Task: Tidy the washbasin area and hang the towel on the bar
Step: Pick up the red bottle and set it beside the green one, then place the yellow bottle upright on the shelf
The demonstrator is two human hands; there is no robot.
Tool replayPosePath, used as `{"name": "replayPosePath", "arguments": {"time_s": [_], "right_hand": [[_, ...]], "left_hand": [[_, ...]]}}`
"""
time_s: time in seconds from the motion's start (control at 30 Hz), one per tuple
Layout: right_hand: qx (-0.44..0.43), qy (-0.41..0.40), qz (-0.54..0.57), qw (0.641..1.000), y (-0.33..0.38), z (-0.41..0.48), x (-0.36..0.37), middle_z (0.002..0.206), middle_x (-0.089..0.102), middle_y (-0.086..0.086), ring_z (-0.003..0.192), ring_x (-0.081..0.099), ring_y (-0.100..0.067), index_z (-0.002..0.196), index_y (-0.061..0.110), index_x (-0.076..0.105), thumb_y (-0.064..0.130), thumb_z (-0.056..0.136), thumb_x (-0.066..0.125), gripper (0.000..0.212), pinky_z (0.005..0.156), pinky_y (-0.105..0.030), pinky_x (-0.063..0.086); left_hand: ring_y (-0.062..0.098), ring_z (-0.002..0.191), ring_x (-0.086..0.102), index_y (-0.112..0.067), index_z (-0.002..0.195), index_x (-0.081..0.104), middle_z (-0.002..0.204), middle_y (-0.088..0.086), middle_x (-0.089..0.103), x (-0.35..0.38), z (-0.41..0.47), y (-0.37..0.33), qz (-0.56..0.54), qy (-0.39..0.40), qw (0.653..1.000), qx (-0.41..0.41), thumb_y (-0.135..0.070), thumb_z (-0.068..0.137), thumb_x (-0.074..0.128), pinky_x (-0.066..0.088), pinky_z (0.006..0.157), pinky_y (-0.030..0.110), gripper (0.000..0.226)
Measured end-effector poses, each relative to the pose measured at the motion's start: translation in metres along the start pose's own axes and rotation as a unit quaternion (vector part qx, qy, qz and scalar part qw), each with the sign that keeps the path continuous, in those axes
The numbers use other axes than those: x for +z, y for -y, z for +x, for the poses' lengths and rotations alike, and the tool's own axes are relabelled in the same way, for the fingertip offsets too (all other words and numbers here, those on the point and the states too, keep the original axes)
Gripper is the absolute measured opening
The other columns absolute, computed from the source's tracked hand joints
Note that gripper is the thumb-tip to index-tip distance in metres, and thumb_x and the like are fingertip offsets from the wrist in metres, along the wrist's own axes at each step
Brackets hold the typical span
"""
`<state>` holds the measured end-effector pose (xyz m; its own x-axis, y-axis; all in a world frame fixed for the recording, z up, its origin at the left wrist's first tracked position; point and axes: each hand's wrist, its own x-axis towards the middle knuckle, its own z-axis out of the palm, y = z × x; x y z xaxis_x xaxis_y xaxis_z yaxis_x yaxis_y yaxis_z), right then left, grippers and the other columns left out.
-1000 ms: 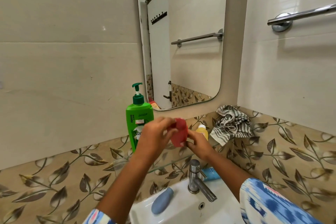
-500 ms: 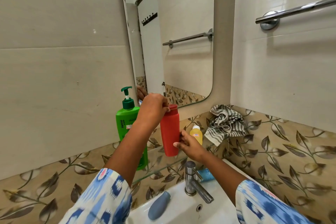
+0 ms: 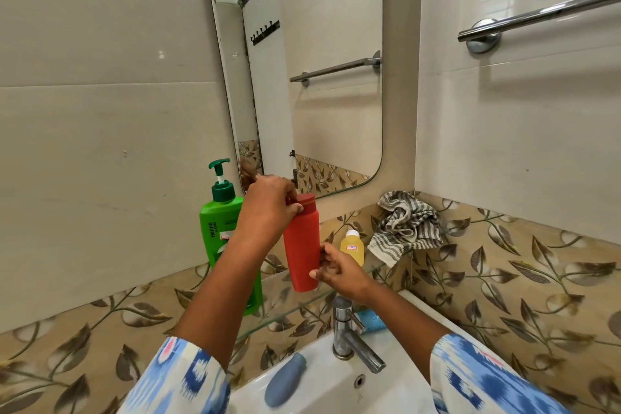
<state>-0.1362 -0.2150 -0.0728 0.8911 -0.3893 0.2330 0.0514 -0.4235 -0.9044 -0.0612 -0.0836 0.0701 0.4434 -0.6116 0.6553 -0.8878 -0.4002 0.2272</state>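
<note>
A red bottle (image 3: 302, 245) stands upright over the glass shelf (image 3: 295, 307). My left hand (image 3: 270, 203) grips its cap from above. My right hand (image 3: 336, 267) holds its lower side. Whether its base touches the shelf I cannot tell. A crumpled striped towel (image 3: 405, 225) lies at the shelf's right end in the corner. The chrome towel bar (image 3: 544, 12) is fixed high on the right wall, bare.
A green pump bottle (image 3: 218, 228) stands left of the red one; a small yellow bottle (image 3: 353, 247) stands to its right. Below, the white washbasin (image 3: 302, 390) carries a chrome tap (image 3: 346, 329), a blue-grey bottle (image 3: 285, 380) lying on its rim and a blue item (image 3: 369, 316) behind the tap. A mirror (image 3: 319, 77) hangs above.
The red bottle went from tilted, low in both hands, to upright at shelf height. My left hand moved onto its cap and my right hand onto its lower side.
</note>
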Motion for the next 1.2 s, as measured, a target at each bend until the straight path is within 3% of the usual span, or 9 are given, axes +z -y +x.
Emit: {"name": "replayPosePath", "arguments": {"time_s": [0.07,0.17,0.3,0.4,0.5,0.67,0.93,1.07,1.2], "right_hand": [[-0.015,-0.017,-0.033,0.999,-0.002,-0.001,-0.004,0.124,0.057,-0.008,0.115,0.056,-0.030,0.130,0.013,0.043,0.008,0.086,0.060,0.046,0.102,-0.043,0.048],[-0.062,-0.092,-0.097,0.989,-0.003,-0.001,-0.017,0.118,0.061,-0.004,0.114,0.057,-0.024,0.123,0.014,0.052,0.001,0.083,0.054,0.042,0.091,-0.013,0.044],[-0.089,-0.202,-0.251,0.942,-0.011,0.000,-0.045,0.122,0.061,-0.007,0.112,0.056,-0.023,0.118,0.016,0.059,-0.002,0.083,0.047,0.041,0.093,-0.032,0.046],[-0.033,-0.112,-0.422,0.899,-0.016,0.005,-0.064,0.139,0.048,-0.004,0.117,0.052,-0.029,0.131,0.026,0.047,-0.004,0.079,0.049,0.060,0.094,-0.040,0.048],[0.031,-0.001,-0.578,0.815,-0.021,0.013,-0.075,0.156,0.022,-0.005,0.128,0.043,-0.036,0.142,0.035,0.025,-0.008,0.076,0.056,0.084,0.102,-0.045,0.044],[0.000,0.063,-0.661,0.748,-0.027,0.022,-0.079,0.160,0.004,-0.005,0.128,0.043,-0.036,0.144,0.039,0.012,-0.007,0.083,0.047,0.084,0.101,-0.048,0.041],[-0.046,0.080,-0.656,0.749,-0.021,0.022,-0.083,0.155,0.022,-0.011,0.138,0.028,-0.032,0.141,0.028,0.027,-0.002,0.081,0.053,0.072,0.109,-0.047,0.032],[-0.047,0.085,-0.635,0.766,-0.026,0.020,-0.086,0.156,0.020,-0.009,0.139,0.022,-0.032,0.142,0.029,0.026,0.005,0.089,0.044,0.061,0.110,-0.048,0.032],[-0.069,0.051,-0.557,0.826,-0.033,0.015,-0.084,0.151,0.029,-0.008,0.135,0.023,-0.031,0.138,0.028,0.038,0.020,0.094,0.043,0.045,0.108,-0.047,0.035]], "left_hand": [[0.019,0.089,0.059,-0.012,0.094,0.070,0.097,0.006,0.068,0.001,-0.004,0.000,0.003,-0.018,1.000,-0.001,-0.022,0.078,0.072,0.051,0.084,0.034,0.019],[0.020,0.089,0.059,-0.010,0.096,0.068,0.097,0.006,0.067,0.006,-0.012,-0.002,0.009,-0.051,0.999,0.017,-0.023,0.079,0.070,0.051,0.080,0.033,0.021],[0.021,0.070,0.066,-0.007,0.092,0.068,0.090,0.008,0.070,0.021,-0.038,-0.010,0.009,-0.103,0.992,0.074,-0.016,0.075,0.073,0.054,0.063,0.026,0.020],[0.013,0.057,0.065,-0.009,0.078,0.069,0.076,0.005,0.072,0.052,-0.072,-0.018,0.003,-0.076,0.989,0.126,-0.013,0.066,0.081,0.054,0.051,0.021,0.018],[0.005,0.054,0.061,-0.017,0.070,0.070,0.068,-0.004,0.069,0.093,-0.104,-0.026,0.020,0.070,0.988,0.133,-0.016,0.045,0.092,0.052,0.044,0.015,0.033],[0.005,0.047,0.055,-0.020,0.050,0.065,0.051,-0.008,0.058,0.132,-0.114,-0.032,0.127,0.157,0.972,0.117,-0.022,0.014,0.090,0.040,0.035,0.013,0.044],[0.007,0.050,0.056,-0.020,0.048,0.065,0.052,-0.008,0.058,0.137,-0.107,-0.040,0.159,0.149,0.969,0.114,-0.027,0.017,0.091,0.043,0.041,0.015,0.040],[0.018,0.091,0.055,-0.011,0.096,0.065,0.096,0.004,0.061,0.140,-0.105,-0.037,0.150,0.156,0.970,0.110,-0.013,0.074,0.071,0.048,0.073,0.027,0.022],[0.020,0.097,0.051,-0.009,0.103,0.061,0.104,0.006,0.058,0.144,-0.105,-0.033,0.130,0.175,0.972,0.092,-0.009,0.084,0.059,0.046,0.077,0.030,0.019]]}}
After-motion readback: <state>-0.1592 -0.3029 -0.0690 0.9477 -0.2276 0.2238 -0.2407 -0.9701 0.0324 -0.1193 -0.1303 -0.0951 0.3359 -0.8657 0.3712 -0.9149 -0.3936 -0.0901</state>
